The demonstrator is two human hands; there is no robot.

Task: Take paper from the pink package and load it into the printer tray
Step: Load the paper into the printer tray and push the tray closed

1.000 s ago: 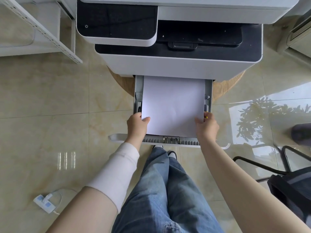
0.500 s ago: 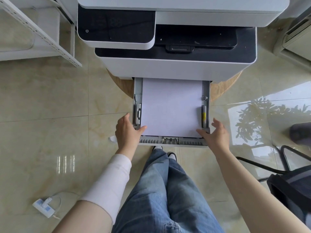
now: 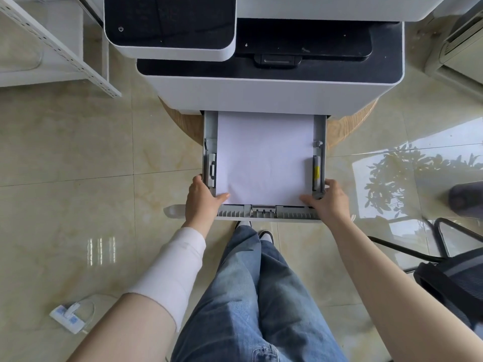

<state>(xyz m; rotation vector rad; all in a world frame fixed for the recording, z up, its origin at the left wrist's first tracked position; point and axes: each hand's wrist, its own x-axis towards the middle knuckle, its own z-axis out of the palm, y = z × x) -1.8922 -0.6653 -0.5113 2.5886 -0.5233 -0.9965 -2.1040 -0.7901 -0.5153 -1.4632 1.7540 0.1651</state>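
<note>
on the round wooden tabletop (image 3: 350, 126) sits the printer (image 3: 261, 95), its tray (image 3: 269, 214) pulled out over the floor. paper (image 3: 264, 158) already lies flat in the tray between the side guides, far edge under the printer body. pink package not in view. left hand (image 3: 203, 199) grips the tray's front-left corner, thumb resting on the paper; right hand (image 3: 329, 202) grips the front-right corner, fingers (image 3: 307, 199) touching the paper's near edge (both hands clamped on the tray). likely next step: push the tray shut. risks: uneven push from one hand skews the tray and jams it; thumbs dragging the top sheet would buckle it; fingers left on the corners could get pinched.
</note>
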